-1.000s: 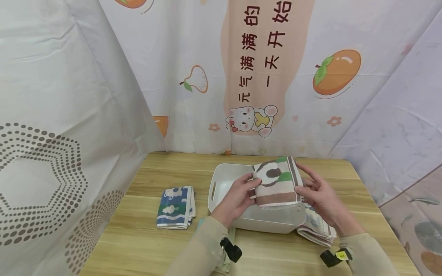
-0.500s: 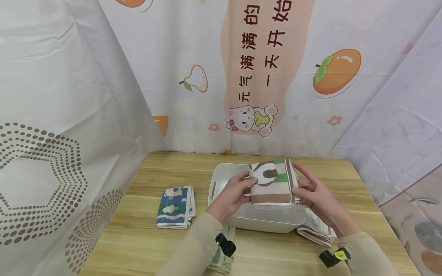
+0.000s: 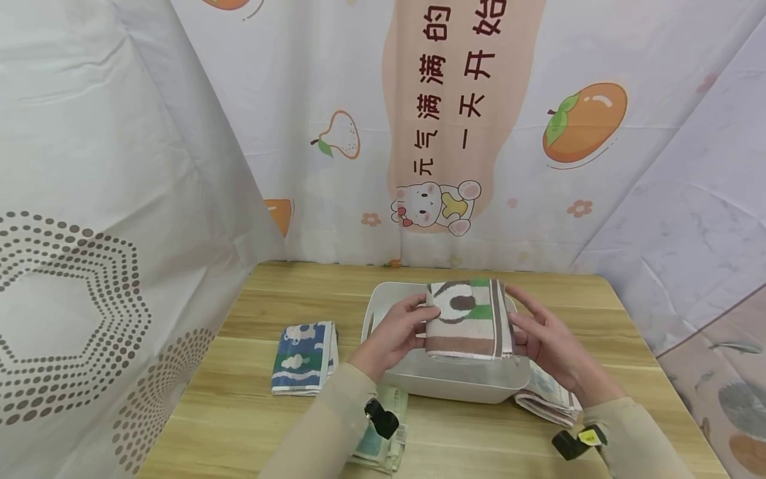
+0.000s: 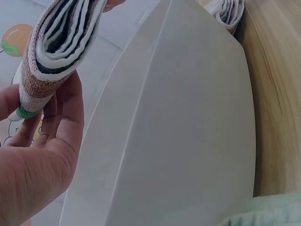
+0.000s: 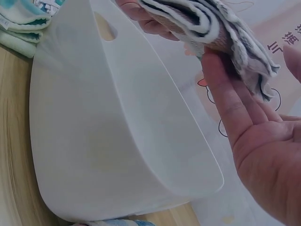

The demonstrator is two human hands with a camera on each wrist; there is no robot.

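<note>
A folded towel (image 3: 461, 326) with white, brown and green patterning is held level above a white plastic bin (image 3: 455, 387). My left hand (image 3: 389, 339) pinches its left side, thumb on top and fingers beneath. At the other side is my right hand (image 3: 550, 342); in the right wrist view its straight fingers (image 5: 225, 94) support the towel from below, while the thumb stands away from it. The layered folds of the towel (image 4: 70, 42) show in the left wrist view. The bin's inside is partly hidden by towel and hands.
On the wooden table (image 3: 239, 426), a folded blue towel (image 3: 302, 359) lies left of the bin. A pale green towel (image 3: 383, 432) lies in front, partly under my left forearm. Another folded towel (image 3: 547, 396) sits against the bin's right front corner. Printed curtains (image 3: 335, 199) hang behind.
The held towel has shifted slightly left and lies straighter, both hands moving with it. The right thumb has come off its edge. More of the green towel shows as the left forearm moves left.
</note>
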